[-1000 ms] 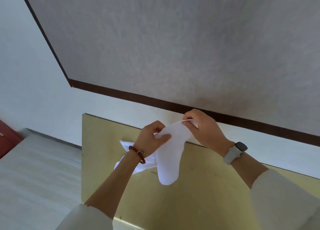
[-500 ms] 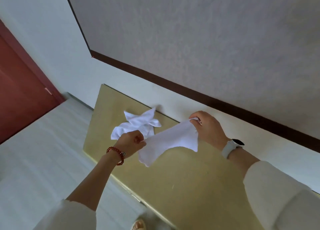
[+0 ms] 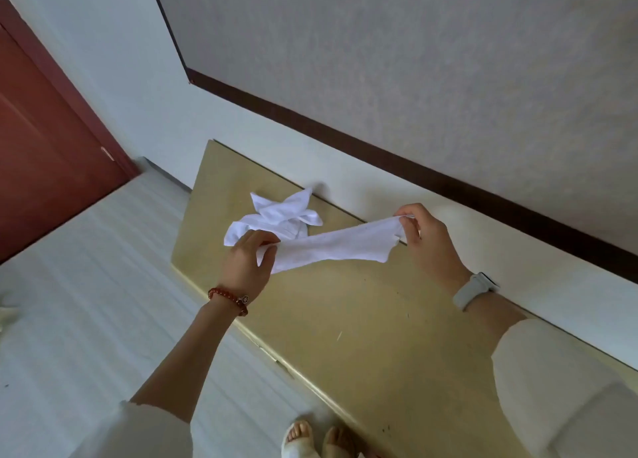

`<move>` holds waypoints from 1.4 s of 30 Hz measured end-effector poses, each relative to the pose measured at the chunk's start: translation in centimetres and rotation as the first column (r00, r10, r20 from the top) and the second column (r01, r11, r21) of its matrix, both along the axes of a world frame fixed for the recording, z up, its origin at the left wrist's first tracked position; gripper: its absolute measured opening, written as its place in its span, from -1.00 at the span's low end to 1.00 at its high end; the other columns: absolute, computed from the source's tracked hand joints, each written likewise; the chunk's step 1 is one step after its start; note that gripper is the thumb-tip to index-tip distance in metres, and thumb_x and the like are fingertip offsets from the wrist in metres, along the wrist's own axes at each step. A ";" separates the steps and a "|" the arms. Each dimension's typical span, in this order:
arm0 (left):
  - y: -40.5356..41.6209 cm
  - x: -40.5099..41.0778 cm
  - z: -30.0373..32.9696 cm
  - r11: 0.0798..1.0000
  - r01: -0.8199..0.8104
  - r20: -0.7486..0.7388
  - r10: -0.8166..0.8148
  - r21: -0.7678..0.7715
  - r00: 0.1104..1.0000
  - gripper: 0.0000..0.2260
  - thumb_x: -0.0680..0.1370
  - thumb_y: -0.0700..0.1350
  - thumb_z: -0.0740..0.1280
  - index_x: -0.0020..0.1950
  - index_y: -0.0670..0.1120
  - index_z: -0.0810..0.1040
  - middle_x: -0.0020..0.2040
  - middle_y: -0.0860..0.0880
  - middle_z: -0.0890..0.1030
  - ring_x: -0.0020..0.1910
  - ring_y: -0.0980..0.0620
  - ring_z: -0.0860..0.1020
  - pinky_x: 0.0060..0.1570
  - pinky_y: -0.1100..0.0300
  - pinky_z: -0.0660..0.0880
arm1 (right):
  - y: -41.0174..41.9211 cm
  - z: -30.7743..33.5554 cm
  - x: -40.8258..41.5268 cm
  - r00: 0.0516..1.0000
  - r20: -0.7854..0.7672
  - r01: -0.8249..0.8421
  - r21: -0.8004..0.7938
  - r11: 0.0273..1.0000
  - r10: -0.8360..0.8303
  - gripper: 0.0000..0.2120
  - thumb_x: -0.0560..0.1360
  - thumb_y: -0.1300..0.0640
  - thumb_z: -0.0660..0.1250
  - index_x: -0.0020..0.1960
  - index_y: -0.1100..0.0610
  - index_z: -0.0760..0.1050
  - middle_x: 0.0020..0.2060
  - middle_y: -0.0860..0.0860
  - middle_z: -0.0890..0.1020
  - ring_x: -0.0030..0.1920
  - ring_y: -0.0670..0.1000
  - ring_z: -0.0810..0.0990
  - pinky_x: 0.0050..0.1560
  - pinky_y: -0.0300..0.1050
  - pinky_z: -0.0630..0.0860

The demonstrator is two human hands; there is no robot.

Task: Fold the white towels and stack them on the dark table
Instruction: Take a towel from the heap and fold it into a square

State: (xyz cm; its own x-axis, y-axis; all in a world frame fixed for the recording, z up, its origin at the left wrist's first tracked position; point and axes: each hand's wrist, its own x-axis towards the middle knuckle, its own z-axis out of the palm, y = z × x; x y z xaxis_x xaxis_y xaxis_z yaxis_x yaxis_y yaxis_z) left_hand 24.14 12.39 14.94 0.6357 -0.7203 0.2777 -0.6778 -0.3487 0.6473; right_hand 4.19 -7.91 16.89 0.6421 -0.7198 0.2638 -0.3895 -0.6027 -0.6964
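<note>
A white towel (image 3: 340, 247) hangs stretched between my two hands just above the yellowish table top (image 3: 362, 319). My left hand (image 3: 247, 262), with a red bead bracelet on the wrist, pinches the towel's left end. My right hand (image 3: 426, 240), with a white watch on the wrist, pinches its right end near the wall. A crumpled heap of white towels (image 3: 276, 216) lies on the table just behind my left hand.
The table stands against a white wall (image 3: 518, 250) with a dark trim strip (image 3: 379, 153). A red-brown door (image 3: 45, 146) is at the left. Pale floor (image 3: 86, 302) runs along the table's front edge, and a person's feet (image 3: 317, 438) show at the bottom.
My hands have moved apart, pulling the towel from a hanging bunch into a long stretched strip. The view has tilted down, showing more of the table, the floor and the feet.
</note>
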 end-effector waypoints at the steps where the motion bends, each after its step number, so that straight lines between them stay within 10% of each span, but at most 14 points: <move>1: 0.8 -0.6 -0.9 1.000 0.026 -0.002 -0.026 0.015 1.000 -0.81 0.46 -0.15 0.23 -0.07 -0.19 0.59 -0.14 -0.06 0.60 -0.21 0.03 0.49 -0.19 0.21 0.38 | 0.4 -0.7 -0.8 1.000 -0.016 -0.011 0.009 1.000 0.011 -0.83 0.55 0.29 0.14 0.05 0.29 0.47 -0.13 0.09 0.58 -0.14 0.04 0.51 -0.18 -0.25 0.35; 8: 4.8 -6.3 -8.9 0.891 0.305 -0.367 -0.174 0.337 0.914 -0.87 0.52 -0.27 0.28 0.01 -0.15 0.59 -0.07 0.02 0.55 -0.06 0.04 0.53 -0.06 0.32 0.38 | 3.2 -8.4 -8.5 0.924 -0.363 -0.044 0.209 0.977 0.120 -0.88 0.55 0.23 0.17 -0.04 0.13 0.49 -0.21 0.08 0.61 -0.21 0.11 0.55 -0.16 0.00 0.44; 13: 5.4 -8.2 -12.4 0.708 0.476 -0.537 -0.161 0.522 0.828 -0.89 0.55 -0.18 0.26 0.00 -0.12 0.57 -0.09 0.03 0.55 -0.04 0.06 0.49 -0.19 0.43 0.34 | 4.9 -12.5 -12.5 0.800 -0.529 -0.029 0.438 0.898 0.284 -0.75 0.56 0.28 0.15 -0.21 -0.01 0.39 -0.32 -0.13 0.45 -0.28 -0.07 0.41 -0.30 -0.29 0.27; 16: 4.6 -8.4 -13.2 0.768 0.415 -0.576 -0.074 0.488 0.814 -0.95 0.53 -0.17 0.30 -0.09 -0.04 0.54 -0.10 0.03 0.57 -0.06 0.07 0.50 -0.19 0.49 0.32 | 5.1 -14.0 -12.9 0.825 -0.525 0.047 0.433 0.900 0.209 -0.84 0.53 0.30 0.16 -0.08 0.16 0.51 -0.24 0.01 0.52 -0.19 0.05 0.46 -0.25 -0.15 0.29; 27: -1.2 -5.9 -15.7 0.945 0.051 -0.480 0.117 0.323 0.870 -0.87 0.53 -0.27 0.26 0.00 -0.16 0.58 -0.10 0.05 0.57 -0.11 0.11 0.47 -0.12 0.40 0.32 | 2.4 -17.8 -7.9 0.920 -0.331 0.341 0.412 0.845 -0.210 -0.83 0.53 0.29 0.16 0.00 0.26 0.51 -0.38 -0.09 0.44 -0.41 -0.13 0.36 -0.41 -0.46 0.32; 42: -2.6 -5.3 -19.1 0.909 -0.108 -0.269 0.230 0.404 0.935 -0.91 0.46 -0.21 0.37 -0.08 -0.16 0.65 -0.15 -0.03 0.43 -0.22 0.03 0.42 -0.21 0.27 0.29 | 2.9 -22.4 -7.3 0.898 -0.323 0.360 0.142 0.922 -0.300 -0.83 0.48 0.38 0.18 -0.01 0.28 0.51 -0.18 0.17 0.50 -0.21 -0.05 0.34 -0.25 -0.34 0.20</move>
